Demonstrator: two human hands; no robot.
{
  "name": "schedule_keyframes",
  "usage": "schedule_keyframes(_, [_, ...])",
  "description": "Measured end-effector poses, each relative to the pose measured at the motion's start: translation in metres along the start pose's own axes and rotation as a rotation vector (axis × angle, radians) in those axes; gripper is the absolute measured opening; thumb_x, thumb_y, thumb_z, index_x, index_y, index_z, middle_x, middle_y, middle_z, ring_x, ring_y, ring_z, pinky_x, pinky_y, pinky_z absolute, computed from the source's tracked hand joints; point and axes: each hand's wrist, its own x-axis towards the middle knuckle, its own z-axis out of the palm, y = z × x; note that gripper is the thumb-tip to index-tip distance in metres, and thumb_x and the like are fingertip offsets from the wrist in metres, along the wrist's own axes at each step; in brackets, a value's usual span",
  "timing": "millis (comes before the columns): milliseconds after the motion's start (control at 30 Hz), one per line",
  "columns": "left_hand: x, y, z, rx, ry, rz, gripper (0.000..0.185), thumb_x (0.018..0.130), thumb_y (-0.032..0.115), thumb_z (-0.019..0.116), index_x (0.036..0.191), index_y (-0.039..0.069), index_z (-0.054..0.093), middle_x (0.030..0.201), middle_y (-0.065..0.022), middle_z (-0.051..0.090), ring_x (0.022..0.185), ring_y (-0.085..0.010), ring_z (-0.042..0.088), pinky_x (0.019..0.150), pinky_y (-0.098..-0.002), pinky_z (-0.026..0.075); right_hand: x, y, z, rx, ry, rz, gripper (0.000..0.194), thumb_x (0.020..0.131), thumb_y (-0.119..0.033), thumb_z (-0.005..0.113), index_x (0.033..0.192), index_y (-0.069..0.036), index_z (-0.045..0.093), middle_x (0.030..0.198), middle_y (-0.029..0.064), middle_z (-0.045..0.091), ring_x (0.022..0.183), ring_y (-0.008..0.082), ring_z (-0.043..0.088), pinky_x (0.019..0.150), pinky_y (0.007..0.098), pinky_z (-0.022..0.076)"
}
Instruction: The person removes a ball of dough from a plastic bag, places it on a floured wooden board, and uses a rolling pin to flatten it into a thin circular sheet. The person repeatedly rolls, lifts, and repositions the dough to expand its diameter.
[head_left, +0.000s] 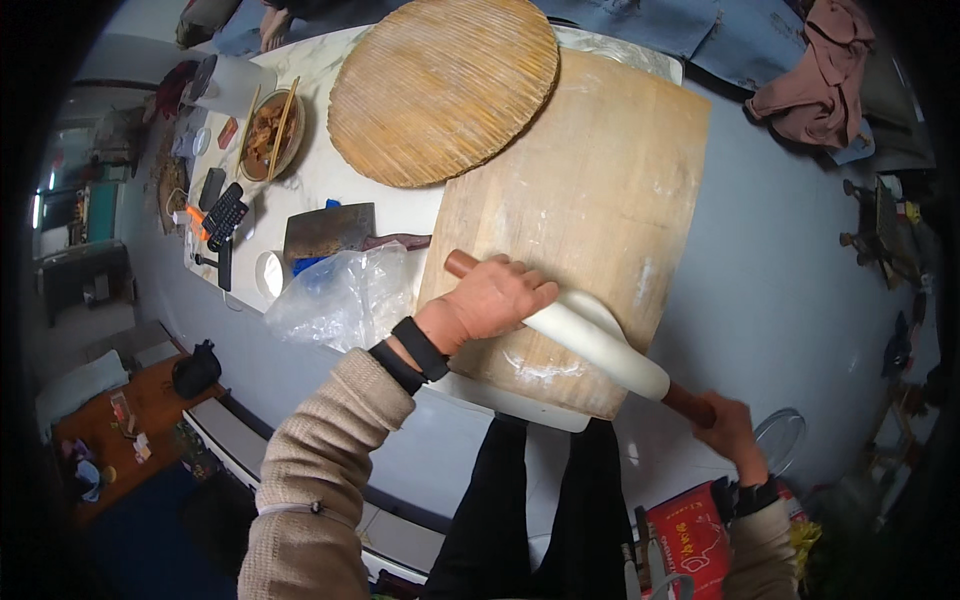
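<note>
A rolling pin with a white barrel (607, 349) and brown handles lies slantwise across a wooden board (585, 187). My left hand (496, 298) is closed over its left end, and one handle sticks out past the knuckles. The other handle is gripped by my right hand (726, 426), out beyond the board's near right corner. From under the barrel shows the curved edge of a pale sheet of dough (596, 306); the barrel hides the rest. Loose flour (544, 367) streaks the board just in front of me.
A round ridged mat (442, 90) overlaps the board's far left. Left of the board lie a cleaver (330, 231), a clear plastic bag (352, 292), a white cup (270, 274), remote controls (225, 217) and a bowl of food (266, 139) with chopsticks. Someone's hand (275, 28) shows beyond the table.
</note>
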Motion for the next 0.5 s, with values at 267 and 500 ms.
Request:
schedule_keyframes(267, [-0.006, -0.029, -0.057, 0.155, 0.286, -0.254, 0.028, 0.071, 0.011, 0.071, 0.096, 0.012, 0.059, 0.076, -0.0047, 0.058, 0.071, -0.0246, 0.063, 0.065, -0.0393, 0.050, 0.109, -0.035, -0.120, -0.400, 0.344, -0.383, 0.028, 0.071, -0.007, 0.073, 0.097, -0.013, 0.065, 0.088, 0.0083, 0.067, 0.086, 0.0324, 0.064, 0.073, 0.0410, 0.0514])
schedule_keyframes(500, [-0.013, -0.021, 0.038, 0.154, 0.243, -0.485, 0.045, 0.063, 0.007, 0.076, 0.105, 0.012, 0.062, 0.089, -0.0058, 0.061, 0.082, -0.0275, 0.061, 0.078, -0.0406, 0.048, 0.177, -0.011, -0.082, -0.457, 0.430, -0.555, 0.046, 0.067, 0.001, 0.074, 0.109, -0.014, 0.065, 0.096, 0.0053, 0.062, 0.098, 0.0288, 0.058, 0.092, 0.0417, 0.0444])
